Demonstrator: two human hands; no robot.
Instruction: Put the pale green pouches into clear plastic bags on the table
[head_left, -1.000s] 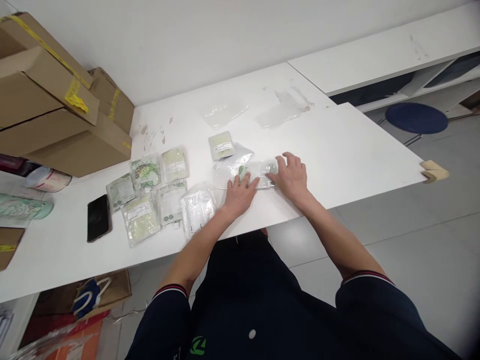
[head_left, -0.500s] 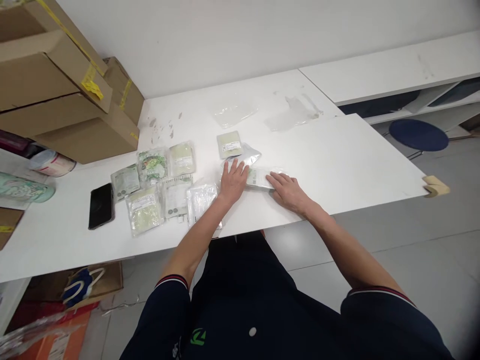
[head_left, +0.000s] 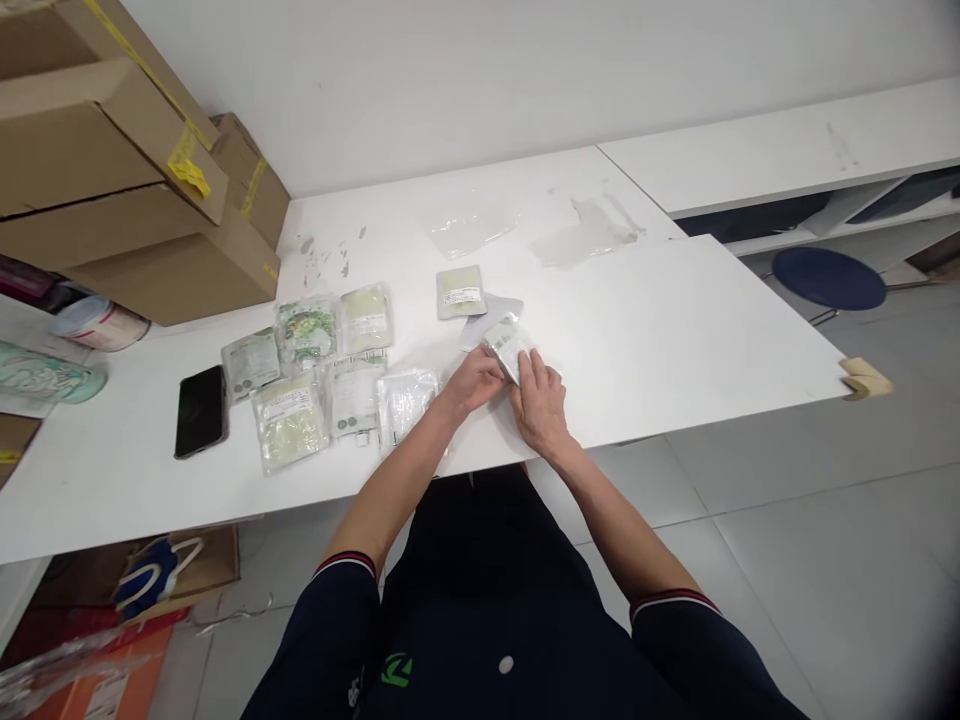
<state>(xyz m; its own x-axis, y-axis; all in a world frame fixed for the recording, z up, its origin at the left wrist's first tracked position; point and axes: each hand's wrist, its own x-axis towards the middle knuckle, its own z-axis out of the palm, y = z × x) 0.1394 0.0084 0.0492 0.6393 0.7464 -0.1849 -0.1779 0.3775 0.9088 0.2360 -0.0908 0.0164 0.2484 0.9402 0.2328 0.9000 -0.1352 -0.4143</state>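
Now wrapped packet (head_left: 507,338) turned aslant, no longer flat under spread fingers; left hand (head_left: 478,381) pinching near-left edge, right hand (head_left: 541,402) clamped across right side; packet above surface (head_left: 675,330), beside grey pouch (head_left: 480,325); loose wrapping seems folded in, bundling apparently further along.

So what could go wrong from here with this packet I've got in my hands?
The shiny plastic packet might slip, since the left hand and right hand seem to hold it by its near side. The clear-wrapped pack beside the left forearm lies close to the front edge of the table, so a sweep of that arm could push it off.
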